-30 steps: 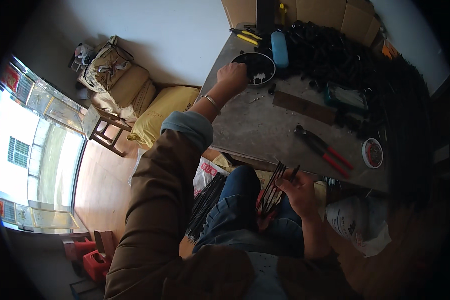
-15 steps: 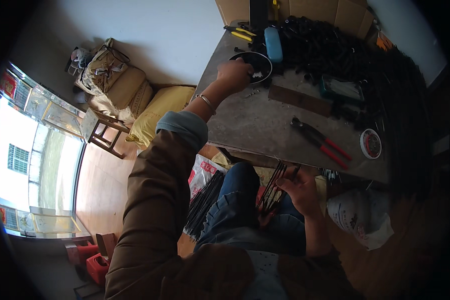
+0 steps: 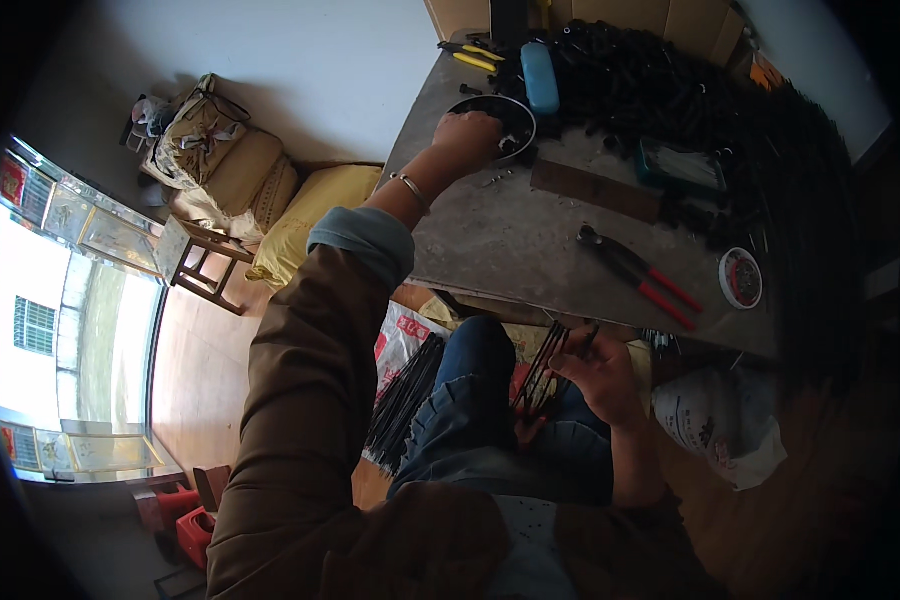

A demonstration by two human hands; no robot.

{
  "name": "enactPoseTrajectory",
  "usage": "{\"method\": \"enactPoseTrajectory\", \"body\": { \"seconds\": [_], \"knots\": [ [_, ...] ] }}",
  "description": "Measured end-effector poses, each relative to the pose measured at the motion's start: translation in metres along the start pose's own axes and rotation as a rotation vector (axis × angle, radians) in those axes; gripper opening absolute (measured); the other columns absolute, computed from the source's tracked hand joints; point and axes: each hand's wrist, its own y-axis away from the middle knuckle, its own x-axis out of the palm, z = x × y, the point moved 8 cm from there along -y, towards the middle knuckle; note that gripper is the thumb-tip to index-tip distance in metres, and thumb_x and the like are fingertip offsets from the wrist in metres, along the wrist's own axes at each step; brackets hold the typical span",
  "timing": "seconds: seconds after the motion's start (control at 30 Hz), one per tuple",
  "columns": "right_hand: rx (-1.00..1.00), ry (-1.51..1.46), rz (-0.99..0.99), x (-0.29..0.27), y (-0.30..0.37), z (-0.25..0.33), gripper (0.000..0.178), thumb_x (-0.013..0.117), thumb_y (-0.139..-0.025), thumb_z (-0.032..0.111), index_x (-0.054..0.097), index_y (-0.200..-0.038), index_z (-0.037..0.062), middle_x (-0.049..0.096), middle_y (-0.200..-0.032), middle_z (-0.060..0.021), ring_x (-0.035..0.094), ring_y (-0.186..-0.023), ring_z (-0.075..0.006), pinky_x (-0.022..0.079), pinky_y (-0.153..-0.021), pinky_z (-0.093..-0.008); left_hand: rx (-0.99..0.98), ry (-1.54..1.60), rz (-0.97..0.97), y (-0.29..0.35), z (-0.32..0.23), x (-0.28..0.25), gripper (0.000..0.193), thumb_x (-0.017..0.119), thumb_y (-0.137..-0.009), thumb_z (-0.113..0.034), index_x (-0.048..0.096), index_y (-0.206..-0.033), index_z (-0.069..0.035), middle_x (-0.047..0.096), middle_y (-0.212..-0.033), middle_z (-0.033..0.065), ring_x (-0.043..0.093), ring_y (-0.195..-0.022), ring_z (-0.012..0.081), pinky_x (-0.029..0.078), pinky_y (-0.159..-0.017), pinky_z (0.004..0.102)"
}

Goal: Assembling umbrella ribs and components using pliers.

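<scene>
My left hand [image 3: 467,140] reaches into a round bowl [image 3: 532,128] with a pale rim at the table's far left. Its fingers are down among the dark contents and hidden. Over my lap, my right hand [image 3: 605,380] is closed, thumb against fingers, on several thin black rods [image 3: 538,375] that fan out to its left. A short dark piece [image 3: 589,343] sticks up at its fingertips; its kind I cannot make out. More black rods [image 3: 406,402] lie in a bundle beside my left leg.
On the grey table [image 3: 470,240] are red-handled cutters [image 3: 642,280], a brown flat bar [image 3: 596,190], a blue case [image 3: 540,78], yellow-handled pliers [image 3: 473,56], a green box [image 3: 682,168], a small white tub [image 3: 740,278] and a heap of black parts [image 3: 630,85]. Sacks [image 3: 320,215] stand left.
My left hand has sunk further into the bowl, and its fingers show less. My right hand keeps hold of the rods, tilted a little. The whole view has shifted slightly.
</scene>
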Motion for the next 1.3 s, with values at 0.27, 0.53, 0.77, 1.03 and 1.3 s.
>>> {"method": "enactPoseTrajectory", "body": {
  "seconds": [0.27,0.53,0.77,1.03,1.3],
  "knots": [
    [0.021,0.007,0.031,0.005,-0.014,-0.001,0.010,0.065,-0.090,0.010,0.062,-0.090,0.0006,0.063,-0.080,-0.0029,0.060,-0.074,-0.0089,0.047,-0.068,-0.0240,-0.003,1.436,-0.122,0.067,-0.038,-0.039,0.026,0.061,-0.089,-0.018,0.059,-0.110,-0.004,0.065,-0.077,0.0049,0.060,-0.064,0.0103,0.046,-0.059,0.0250],
    [-0.028,0.047,0.101,0.018,-0.023,0.006,0.019,0.065,-0.092,0.020,0.065,-0.098,0.0016,0.066,-0.081,-0.0047,0.062,-0.071,-0.0110,0.050,-0.066,-0.0249,-0.208,1.984,0.269,0.188,-0.112,-0.004,0.019,0.052,-0.098,-0.022,0.053,-0.108,-0.005,0.061,-0.087,0.0045,0.061,-0.075,0.0138,0.050,-0.071,0.0271],
    [-0.062,0.034,0.139,0.040,-0.020,0.003,0.021,0.067,-0.090,0.019,0.065,-0.100,0.0009,0.067,-0.080,-0.0054,0.062,-0.069,-0.0107,0.049,-0.064,-0.0245,-0.093,2.509,0.435,0.220,-0.114,0.013,0.027,0.052,-0.097,-0.020,0.057,-0.117,-0.003,0.064,-0.100,0.0077,0.063,-0.093,0.0205,0.047,-0.088,0.0377],
    [-0.006,0.033,0.110,0.044,-0.014,-0.002,0.018,0.069,-0.089,0.018,0.066,-0.094,0.0010,0.066,-0.077,-0.0053,0.061,-0.067,-0.0106,0.048,-0.061,-0.0246,-0.288,2.525,0.391,0.231,-0.115,0.016,0.030,0.053,-0.096,-0.026,0.059,-0.113,-0.003,0.066,-0.099,0.0124,0.063,-0.090,0.0224,0.049,-0.085,0.0371],
    [0.004,0.079,0.078,0.044,-0.010,0.001,0.019,0.068,-0.090,0.020,0.066,-0.093,0.0012,0.067,-0.077,-0.0053,0.062,-0.067,-0.0108,0.049,-0.062,-0.0237,-0.236,2.543,0.469,0.229,-0.118,0.016,0.028,0.055,-0.097,-0.027,0.061,-0.110,-0.003,0.063,-0.097,0.0078,0.059,-0.091,0.0201,0.046,-0.087,0.0356]
  ]
}}
